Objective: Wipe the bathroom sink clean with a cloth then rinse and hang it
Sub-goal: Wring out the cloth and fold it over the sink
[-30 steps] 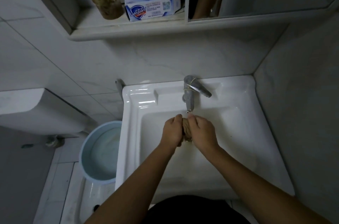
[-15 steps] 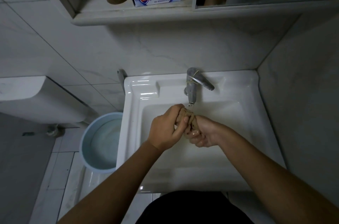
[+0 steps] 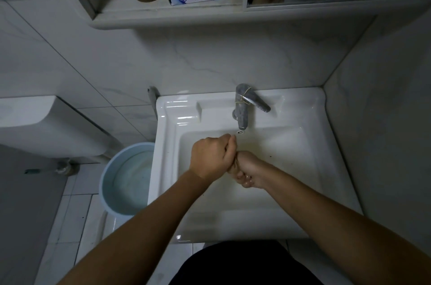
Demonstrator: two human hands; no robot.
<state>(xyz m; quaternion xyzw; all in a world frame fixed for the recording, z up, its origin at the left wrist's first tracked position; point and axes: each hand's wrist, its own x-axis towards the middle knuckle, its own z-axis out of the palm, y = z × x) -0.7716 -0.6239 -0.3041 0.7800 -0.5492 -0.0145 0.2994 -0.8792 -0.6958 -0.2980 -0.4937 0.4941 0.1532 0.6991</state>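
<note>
Hands now twisted further since 0.5 s ago: left hand [image 3: 211, 158] fisted knuckles-up, right hand [image 3: 248, 172] fisted palm-up, both clenched on brown cloth [image 3: 234, 164], barely visible between them, over white sink [image 3: 168, 168] basin just below faucet [image 3: 242, 107]; blue bucket [image 3: 105, 177] left of sink

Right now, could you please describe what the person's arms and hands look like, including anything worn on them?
Both forearms are bare as far as the picture shows: no sleeves, watch or bracelet in view. The left hand and right hand wear no gloves, and I see no rings, though some fingers are hidden. The right hand's fingers glisten. A dark garment covers the body below.
</note>
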